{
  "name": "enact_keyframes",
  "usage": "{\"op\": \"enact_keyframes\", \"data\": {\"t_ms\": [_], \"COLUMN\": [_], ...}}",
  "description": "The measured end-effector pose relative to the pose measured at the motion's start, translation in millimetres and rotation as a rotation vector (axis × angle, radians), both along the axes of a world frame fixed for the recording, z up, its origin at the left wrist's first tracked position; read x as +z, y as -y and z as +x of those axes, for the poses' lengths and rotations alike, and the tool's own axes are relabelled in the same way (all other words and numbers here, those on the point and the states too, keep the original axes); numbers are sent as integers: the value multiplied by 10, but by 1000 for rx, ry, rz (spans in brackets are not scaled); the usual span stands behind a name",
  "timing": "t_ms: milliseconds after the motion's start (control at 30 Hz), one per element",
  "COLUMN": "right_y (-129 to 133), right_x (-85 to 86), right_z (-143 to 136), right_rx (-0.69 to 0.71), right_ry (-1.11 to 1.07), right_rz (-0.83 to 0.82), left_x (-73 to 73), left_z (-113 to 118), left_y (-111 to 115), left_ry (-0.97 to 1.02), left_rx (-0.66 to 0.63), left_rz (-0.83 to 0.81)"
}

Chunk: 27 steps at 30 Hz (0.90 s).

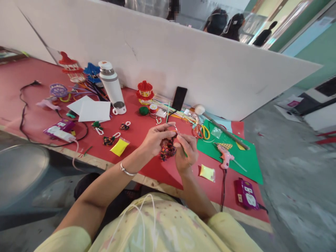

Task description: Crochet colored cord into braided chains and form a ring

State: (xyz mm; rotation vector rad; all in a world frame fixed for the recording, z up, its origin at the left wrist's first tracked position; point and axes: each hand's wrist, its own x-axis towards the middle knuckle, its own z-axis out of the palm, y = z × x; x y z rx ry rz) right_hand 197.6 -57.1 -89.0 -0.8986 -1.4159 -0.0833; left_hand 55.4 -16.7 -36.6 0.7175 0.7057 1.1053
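Holding a multicoloured beadwork (167,149) above the counter (39,115), my left hand (154,138) pinches its top while my right hand (187,151) closes on a thin green stick (185,153) against it. I judge it partly made: three small finished pieces (110,139) lie nearby, with yellow packets (119,146) unopened.

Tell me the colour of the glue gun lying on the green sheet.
Pink plastic glue gun; head view, the only one.

Lighting bright, even, diffuse; my hands (172,145) cast only faint shadows on the red table (31,87). Wide-angle distortion bends the white partition (183,56) and edges. Background figures soft; lower left corner blurred.
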Motion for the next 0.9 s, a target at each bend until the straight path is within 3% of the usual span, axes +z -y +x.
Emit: {"op": "enact_keyframes", "data": {"t_ms": [100,233,567,900], "right_y": [-65,-105,-81,-35], "right_x": [-40,11,228,352], "right_z": [50,242,553,720], "right_rx": [149,358,474,634], "right_ry": [-101,-145,145,139], "right_rz": [-16,-132,-106,-194], "left_x": [12,48,119,131], "left_z": [-79,-229,-263,-307], "left_y": [-33,-81,-78,-127], "left_ry": [92,34,-94,-204], "left_rx": [-177,-240,-258,-375], "left_rz": [-164,-137,-88,-32]}}
